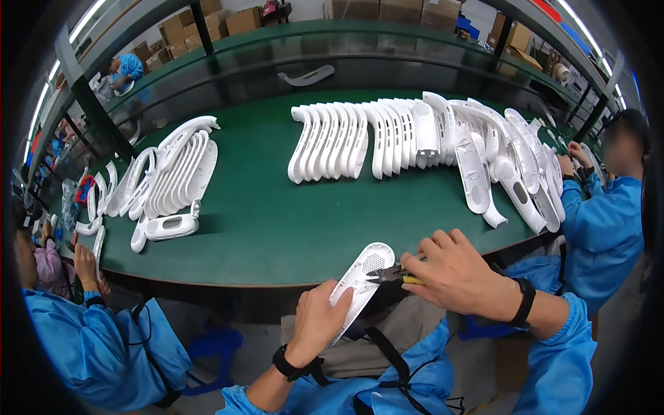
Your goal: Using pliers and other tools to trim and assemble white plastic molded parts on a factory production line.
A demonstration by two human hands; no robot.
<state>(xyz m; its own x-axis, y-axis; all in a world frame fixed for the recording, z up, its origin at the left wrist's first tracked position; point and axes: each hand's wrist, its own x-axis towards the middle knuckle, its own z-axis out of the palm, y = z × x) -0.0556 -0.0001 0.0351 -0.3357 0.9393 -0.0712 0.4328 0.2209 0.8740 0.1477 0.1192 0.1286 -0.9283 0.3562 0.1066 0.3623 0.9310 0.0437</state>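
My left hand [319,319] grips a long white plastic shell [371,261] with a rounded end and a patch of small holes, held tilted over the table's near edge. In my right hand [462,277] is a pair of cutting pliers [391,274] with yellow handles, the fingers wrapped round them. The pliers' dark jaws lie at the shell's right edge, beside the perforated patch. Whether the jaws bite on anything is too small to tell. Black bands circle both my wrists.
Rows of curved white shells [328,142] stand on the green table [256,207], with a looser pile [529,152] to their right. Another stack [181,173] lies at the left. Co-workers in blue sit at the left [104,346] and right [605,221].
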